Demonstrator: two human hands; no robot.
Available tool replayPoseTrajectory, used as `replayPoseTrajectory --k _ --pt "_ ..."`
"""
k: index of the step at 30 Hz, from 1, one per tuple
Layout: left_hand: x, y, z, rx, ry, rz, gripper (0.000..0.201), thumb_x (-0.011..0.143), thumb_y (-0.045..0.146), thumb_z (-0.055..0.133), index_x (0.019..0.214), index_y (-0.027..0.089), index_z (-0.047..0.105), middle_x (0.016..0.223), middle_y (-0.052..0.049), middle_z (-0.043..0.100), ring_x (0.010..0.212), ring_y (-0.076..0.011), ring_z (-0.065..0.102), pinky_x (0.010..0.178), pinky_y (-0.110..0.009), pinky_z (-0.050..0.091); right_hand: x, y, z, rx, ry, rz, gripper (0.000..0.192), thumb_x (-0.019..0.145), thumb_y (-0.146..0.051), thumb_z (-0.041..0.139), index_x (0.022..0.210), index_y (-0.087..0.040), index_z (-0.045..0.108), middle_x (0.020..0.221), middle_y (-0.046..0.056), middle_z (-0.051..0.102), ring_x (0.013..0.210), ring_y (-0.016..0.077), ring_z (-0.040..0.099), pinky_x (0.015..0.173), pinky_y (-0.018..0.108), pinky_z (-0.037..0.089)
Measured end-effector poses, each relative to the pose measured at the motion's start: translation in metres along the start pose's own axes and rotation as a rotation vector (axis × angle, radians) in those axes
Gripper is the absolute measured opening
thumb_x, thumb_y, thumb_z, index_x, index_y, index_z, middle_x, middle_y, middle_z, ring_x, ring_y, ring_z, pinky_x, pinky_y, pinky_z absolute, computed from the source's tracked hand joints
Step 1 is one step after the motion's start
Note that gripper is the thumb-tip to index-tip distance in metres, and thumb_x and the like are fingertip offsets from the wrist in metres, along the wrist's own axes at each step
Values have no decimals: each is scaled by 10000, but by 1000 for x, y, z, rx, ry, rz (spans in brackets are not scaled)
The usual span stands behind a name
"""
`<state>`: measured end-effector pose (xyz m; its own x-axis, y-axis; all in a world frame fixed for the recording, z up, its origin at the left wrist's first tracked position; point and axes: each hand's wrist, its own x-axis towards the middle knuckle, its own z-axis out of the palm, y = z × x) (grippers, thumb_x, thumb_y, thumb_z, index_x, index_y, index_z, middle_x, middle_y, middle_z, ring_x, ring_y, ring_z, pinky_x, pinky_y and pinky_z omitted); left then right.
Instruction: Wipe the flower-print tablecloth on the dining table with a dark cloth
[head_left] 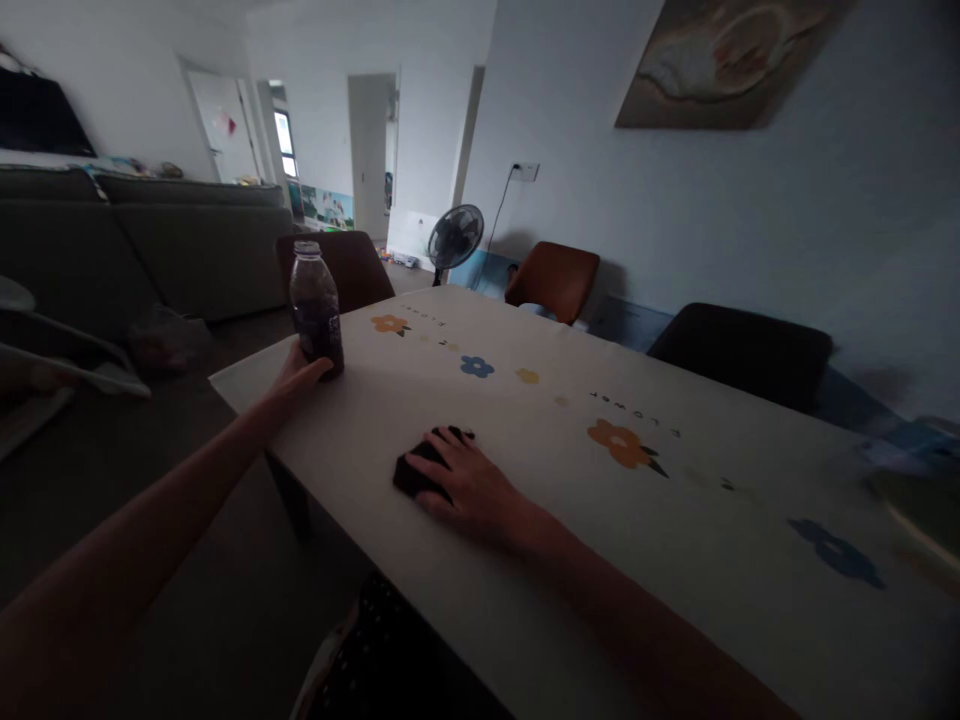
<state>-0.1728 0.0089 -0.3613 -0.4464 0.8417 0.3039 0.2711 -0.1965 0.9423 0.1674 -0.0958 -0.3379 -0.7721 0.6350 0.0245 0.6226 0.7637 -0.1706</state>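
Grip, left: left hand point(298, 378) is curled round the foot of the bottle point(316, 310), thumb to the front, closed on it low down, which looks like a steadying hold, not a lift.
Grip, right: right hand point(471, 487) lies flat, fingers spread, pressing on a dark cloth point(417, 470); the palm bears down, it does not clench, as one would for wiping.
Bottle: upright, cap on, dark liquid inside, standing on the counter point(525, 560) near its far left corner, close to the edge.
Cloth: small and black, bunched under the fingertips, flat on the counter, well apart from the bottle.
Counter: pale cover with printed flowers, orange flower point(621, 443) to the right of the cloth.
Chairs: brown chair point(553, 280) and black chair point(742, 350) pushed in along the far side.
Room: fan point(454, 238) on the floor by the wall, sofa point(150, 240) to the left, dim light.
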Motion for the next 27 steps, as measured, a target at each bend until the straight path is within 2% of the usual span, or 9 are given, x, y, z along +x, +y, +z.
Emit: replayPoseTrajectory --k 4,8,10,13,15,18,22,24,27 --pt "0 2 1 -29 24 -31 527 556 272 682 1062 190 558 1049 -74 629 1021 -277 578 1000 -457 454 -97 -16 8 -28 61 -113 526 984 -422 568 1483 -272 489 1573 133 323 1483 335 202 1166 596 275" --pt "-3 9 1 -68 40 -51 467 565 230 647 1019 180 547 977 -54 622 940 -240 575 917 -405 479 -189 -13 22 -150 244 -161 588 950 -379 548 1518 -290 427 1601 107 268 1479 328 224 1108 580 398" --pt "-5 13 2 -81 45 -52 423 577 203 630 990 178 541 945 -43 616 911 -220 570 874 -371 484 -222 -7 28 -229 344 -190 636 942 -381 527 1549 -276 371 1596 117 274 1471 317 254 1079 542 451" --pt "-7 16 2 -97 37 -55 381 591 178 620 962 173 532 907 -35 609 888 -207 567 827 -342 485 -247 -1 33 -302 348 -189 672 927 -393 564 1555 -269 361 1586 117 298 1475 302 246 1054 488 490" --pt "-6 16 3 -105 39 -58 377 589 172 610 958 170 535 890 -34 604 883 -206 564 814 -336 484 -243 -4 32 -292 309 -175 686 912 -381 604 1550 -284 370 1593 107 283 1481 303 223 1055 489 489" --pt "-5 14 3 -113 41 -55 407 562 176 601 965 176 549 901 -36 611 894 -213 561 811 -334 485 -210 -15 25 -223 271 -206 695 899 -340 624 1545 -288 374 1597 123 266 1475 331 230 1064 545 463" --pt "-3 10 2 -118 44 -51 442 532 209 598 972 197 553 956 -45 629 919 -235 564 815 -351 490 -129 -33 15 -129 138 -194 591 910 -294 643 1479 -283 484 1553 128 360 1458 354 269 1112 599 384" --pt "-3 8 2 -121 47 -53 469 531 227 601 996 203 548 982 -50 633 934 -244 568 842 -369 487 -82 -38 13 -80 99 -192 506 961 -374 620 1450 -291 522 1525 118 405 1446 353 292 1140 598 339" --pt "-3 6 3 -125 37 -52 495 540 238 602 1030 205 542 992 -55 636 947 -256 575 869 -391 486 -12 -42 11 -49 74 -186 489 1021 -491 518 1472 -301 497 1534 113 391 1440 337 294 1169 571 289"
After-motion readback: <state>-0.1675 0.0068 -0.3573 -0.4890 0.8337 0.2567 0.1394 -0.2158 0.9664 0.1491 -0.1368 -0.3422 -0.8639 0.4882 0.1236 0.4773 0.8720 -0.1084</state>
